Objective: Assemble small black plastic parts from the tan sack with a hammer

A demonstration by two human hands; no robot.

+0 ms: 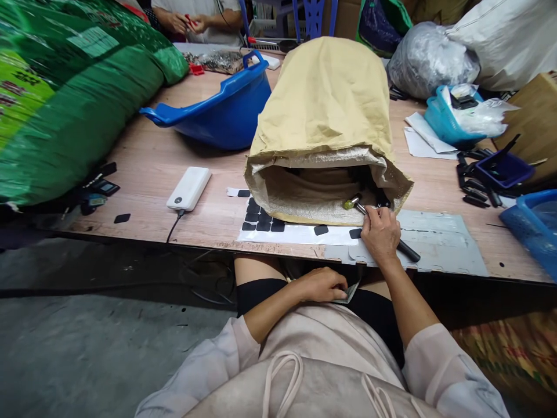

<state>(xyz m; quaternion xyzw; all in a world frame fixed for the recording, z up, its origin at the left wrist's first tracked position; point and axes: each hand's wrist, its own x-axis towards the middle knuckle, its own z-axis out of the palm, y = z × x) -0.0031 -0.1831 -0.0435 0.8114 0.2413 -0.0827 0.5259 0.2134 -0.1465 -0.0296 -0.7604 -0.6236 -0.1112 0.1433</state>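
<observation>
My right hand (381,235) rests on the table edge, fingers closed round a black-handled tool (408,251) whose metal tip (355,204) points into the mouth of a tan sack (324,110) lying on its side. My left hand (321,284) sits in my lap below the table, fingers closed on a small flat dark piece (348,293). A white sheet (300,234) with several black square pads lies in front of the sack mouth. A grey flat plate (439,244) lies under my right hand.
A white power bank (189,187) with cable lies left of the sack, a blue tub (221,113) behind it. A big green sack (65,87) fills the left. Blue trays (505,168) with black parts stand at right. Another person's hands (187,23) work at the far side.
</observation>
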